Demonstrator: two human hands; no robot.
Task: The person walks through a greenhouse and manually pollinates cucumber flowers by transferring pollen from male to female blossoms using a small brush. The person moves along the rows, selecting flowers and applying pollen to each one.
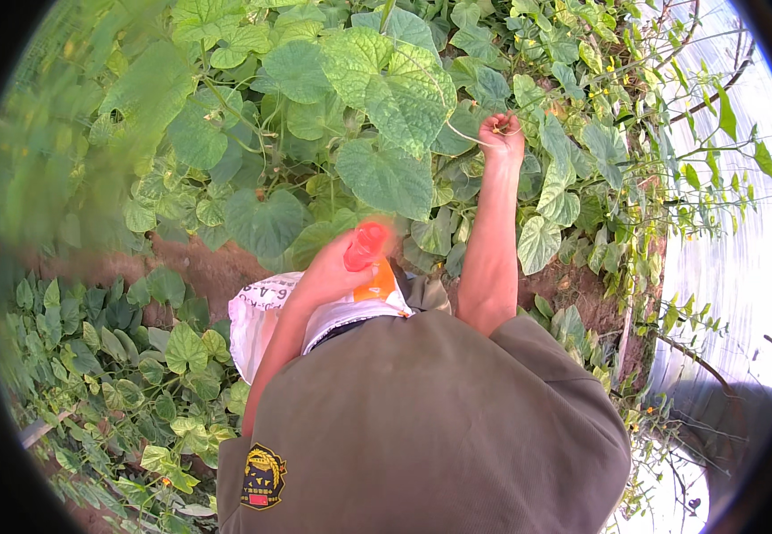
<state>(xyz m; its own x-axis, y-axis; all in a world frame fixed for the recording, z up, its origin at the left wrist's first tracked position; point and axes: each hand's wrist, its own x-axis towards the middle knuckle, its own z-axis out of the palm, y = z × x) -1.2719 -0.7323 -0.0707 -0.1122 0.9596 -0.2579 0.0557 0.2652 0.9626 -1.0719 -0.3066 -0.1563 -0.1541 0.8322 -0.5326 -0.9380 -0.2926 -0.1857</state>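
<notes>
My left hand [329, 270] grips a red, translucent cylindrical tool [366, 245] in front of my waist; motion blurs its upper end. A white printed sack [259, 300] with an orange patch hangs at my waist beneath that hand. Farther out, my right hand [503, 133] is raised among the leaves with curled fingers, closed on a thin pale stem [469, 138] that arcs up to the left. Large lobed leaves [386, 177] of cucumber-like vines stand between and beyond the hands.
Dense vines fill the far side, and another row of low leafy plants [185, 350] grows at the lower left. Bare brown soil [206, 261] runs between them. At the right, bright translucent plastic sheeting [713, 267] rises behind thin branches [696, 364]. Blurred leaves hang close at the upper left.
</notes>
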